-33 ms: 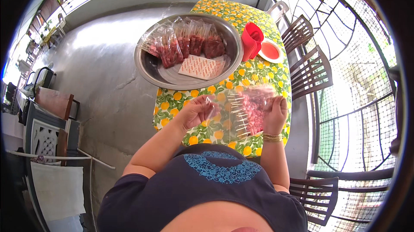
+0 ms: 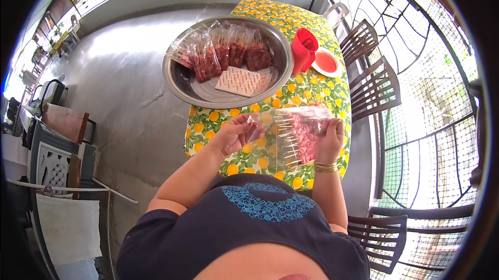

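Note:
My left hand (image 2: 239, 133) is closed, pinching the left edge of a clear plastic bag (image 2: 270, 147) over the table. My right hand (image 2: 329, 135), a few gold bangles at its wrist, is closed on the bag's right edge. Pink skewered meat (image 2: 305, 139) shows between my hands, its pale sticks pointing left; glare on the plastic hides part of it. Ahead stands a wide metal basin (image 2: 176, 83) with several bags of dark red skewered meat (image 2: 236, 54). A white packet with reddish print (image 2: 238, 80) lies at the basin's near side.
A tablecloth patterned with yellow fruit (image 2: 260, 9) covers the table. Right of the basin stand a red pitcher (image 2: 303, 51) and a white plate (image 2: 337, 70) bearing something red. Dark slatted chairs (image 2: 375, 83) line the right side, beside a barred, netted opening. Grey floor (image 2: 127, 72) extends left.
My right hand has shifted very slightly left. The plastic over the far side of the meat has moved and catches more glare. My left hand has barely moved.

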The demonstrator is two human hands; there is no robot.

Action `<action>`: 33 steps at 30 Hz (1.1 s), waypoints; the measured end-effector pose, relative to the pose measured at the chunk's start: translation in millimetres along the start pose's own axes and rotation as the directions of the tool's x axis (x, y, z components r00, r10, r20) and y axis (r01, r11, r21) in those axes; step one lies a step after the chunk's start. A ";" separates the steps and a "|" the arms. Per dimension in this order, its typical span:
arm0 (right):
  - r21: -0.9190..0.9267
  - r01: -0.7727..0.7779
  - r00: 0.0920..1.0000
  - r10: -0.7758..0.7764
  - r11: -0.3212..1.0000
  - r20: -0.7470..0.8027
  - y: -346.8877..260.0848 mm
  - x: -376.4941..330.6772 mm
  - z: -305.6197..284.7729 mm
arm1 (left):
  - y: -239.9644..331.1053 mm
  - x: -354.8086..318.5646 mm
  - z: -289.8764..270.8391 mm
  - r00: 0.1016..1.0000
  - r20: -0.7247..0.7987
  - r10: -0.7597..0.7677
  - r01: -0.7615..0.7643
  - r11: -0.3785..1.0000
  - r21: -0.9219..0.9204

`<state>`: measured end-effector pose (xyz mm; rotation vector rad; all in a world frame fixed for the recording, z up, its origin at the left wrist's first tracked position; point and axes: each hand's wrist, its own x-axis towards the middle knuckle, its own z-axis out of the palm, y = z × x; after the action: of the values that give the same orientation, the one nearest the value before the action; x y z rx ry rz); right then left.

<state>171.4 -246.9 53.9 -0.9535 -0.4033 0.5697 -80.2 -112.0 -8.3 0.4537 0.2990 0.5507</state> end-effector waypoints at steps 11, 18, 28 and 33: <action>-0.392 0.174 0.971 -0.223 0.903 -0.084 23.1 4.8 -24.1 | -8.7 -1.1 28.3 0.979 -0.197 0.048 0.032 0.923 0.383; -0.473 0.786 0.561 -0.135 0.399 0.817 -17.8 -23.5 38.0 | -12.0 -15.5 63.2 0.932 0.240 0.270 -0.193 -0.190 0.963; -0.526 0.812 0.511 0.125 0.254 0.850 17.4 -34.1 34.8 | -9.7 -28.2 79.7 0.768 0.499 0.402 -0.307 -0.454 0.837; -0.662 0.649 0.661 0.154 0.374 0.735 28.8 -37.3 37.6 | -20.0 -30.5 76.1 0.749 0.511 0.422 -0.141 -0.652 0.745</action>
<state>113.3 -232.6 46.4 -1.6668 -1.7420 0.3283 -66.7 -169.5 52.0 2.6709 0.8534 0.9665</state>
